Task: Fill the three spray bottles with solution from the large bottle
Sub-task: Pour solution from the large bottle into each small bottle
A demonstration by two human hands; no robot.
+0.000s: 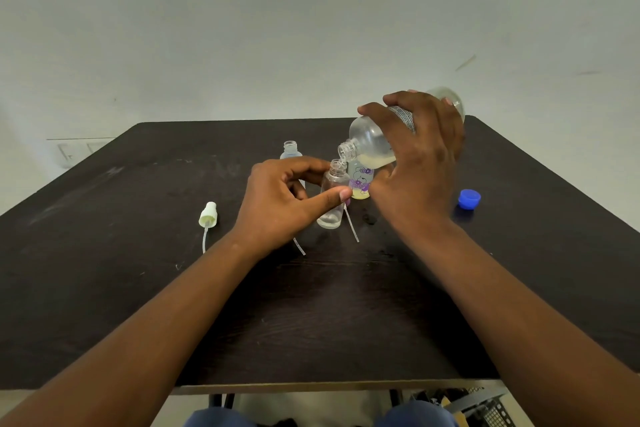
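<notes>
- Head view: the right hand (pixel 420 163) has its fingers (pixel 374 112) wrapped over the tilted large bottle (pixel 372 140), whose open neck points down at the mouth of a clear bottle (pixel 333 194).
- The left hand (pixel 280 201) pinches that clear bottle between thumb and curled fingers (pixel 304 165); it stands upright on the dark surface (pixel 138 218).
- Just behind the left thumb tip stands a flowered bottle (pixel 362 184) holding yellowish liquid.
- Beyond the left fingers stands a third bottle (pixel 290 149), uncapped.
- Left of the left hand lies a spray head (pixel 207 215) with its tube.
- Right of the right hand lies a blue cap (pixel 469 199).
</notes>
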